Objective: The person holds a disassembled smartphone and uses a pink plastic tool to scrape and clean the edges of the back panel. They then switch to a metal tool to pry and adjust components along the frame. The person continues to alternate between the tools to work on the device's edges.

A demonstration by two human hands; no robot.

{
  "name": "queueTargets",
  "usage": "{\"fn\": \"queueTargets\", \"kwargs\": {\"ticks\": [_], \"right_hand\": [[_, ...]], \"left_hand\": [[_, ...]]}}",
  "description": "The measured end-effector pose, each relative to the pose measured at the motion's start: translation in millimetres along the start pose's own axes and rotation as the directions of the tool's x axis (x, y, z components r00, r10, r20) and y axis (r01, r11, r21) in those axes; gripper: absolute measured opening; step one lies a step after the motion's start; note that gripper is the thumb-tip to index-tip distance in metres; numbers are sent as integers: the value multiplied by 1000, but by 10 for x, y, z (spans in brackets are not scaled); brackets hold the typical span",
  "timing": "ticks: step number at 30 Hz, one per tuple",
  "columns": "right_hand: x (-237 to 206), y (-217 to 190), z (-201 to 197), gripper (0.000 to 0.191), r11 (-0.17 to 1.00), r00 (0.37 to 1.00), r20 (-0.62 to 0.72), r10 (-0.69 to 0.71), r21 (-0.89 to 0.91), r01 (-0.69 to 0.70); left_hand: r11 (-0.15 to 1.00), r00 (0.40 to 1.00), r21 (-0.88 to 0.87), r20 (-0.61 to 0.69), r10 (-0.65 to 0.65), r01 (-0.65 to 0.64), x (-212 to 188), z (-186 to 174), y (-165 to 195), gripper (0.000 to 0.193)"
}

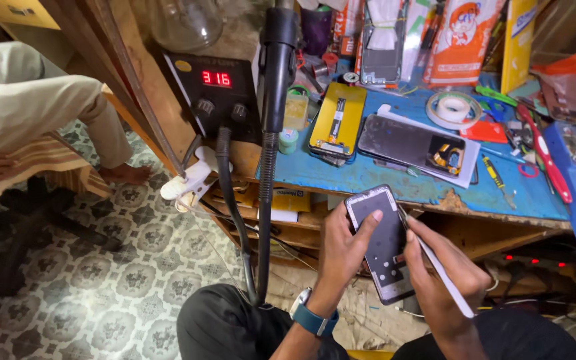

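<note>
Left hand [343,248]: grip closed around dark rectangular phone frame [383,241]. Right hand [443,267]: grip pinching thin white flat tool [443,272] at the frame's edge, below the worn blue bench [395,181].

A black hot-air station [216,93] with a red digit display stands at the left end of the blue surface [395,179], its black handle [276,67] hanging upright in front with a hose below. A yellow phone back panel [339,119] lies beside a dark phone screen [408,141] on a white sheet. A roll of white tape [453,108] sits behind, near red-handled pliers [545,155]. A white clamp [188,181] grips the wooden edge. Patterned tile floor [101,280] spreads left.
</note>
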State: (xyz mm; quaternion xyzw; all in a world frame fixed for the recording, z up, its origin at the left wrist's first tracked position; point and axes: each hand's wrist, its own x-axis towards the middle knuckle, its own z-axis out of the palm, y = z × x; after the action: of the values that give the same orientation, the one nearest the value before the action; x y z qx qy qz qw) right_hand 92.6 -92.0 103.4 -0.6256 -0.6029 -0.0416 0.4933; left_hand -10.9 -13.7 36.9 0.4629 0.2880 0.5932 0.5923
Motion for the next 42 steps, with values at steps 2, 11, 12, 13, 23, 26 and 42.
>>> {"fn": "queueTargets", "kwargs": {"ticks": [2,11,12,13,23,26,42], "right_hand": [[-31,-18,21,22,997,998,-6,-60,-43,60],[48,46,249,23,993,992,-66,-108,-55,105],[64,68,273,24,1000,998,-60,-6,-1,6],[92,99,295,25,995,995,-49,86,56,-83],[119,274,291,20,985,999,-10,44,170,-42],[155,204,222,21,994,999,-28,33,107,-30],[-26,-165,-106,23,986,997,24,-71,-149,74]], "left_hand": [[1000,1000,-10,-4,2,-2,-20,5,-15,29],[995,1000,98,-12,-20,21,11,-52,-21,31],[994,1000,105,0,-21,21,6,-64,-11,31],[994,1000,109,9,-11,10,36,-76,-2,31],[996,999,91,40,-9,6,58,-97,0,32],[996,1000,85,24,-10,8,54,-71,24,31],[991,1000,130,-10,-13,14,25,-10,118,29]]}}
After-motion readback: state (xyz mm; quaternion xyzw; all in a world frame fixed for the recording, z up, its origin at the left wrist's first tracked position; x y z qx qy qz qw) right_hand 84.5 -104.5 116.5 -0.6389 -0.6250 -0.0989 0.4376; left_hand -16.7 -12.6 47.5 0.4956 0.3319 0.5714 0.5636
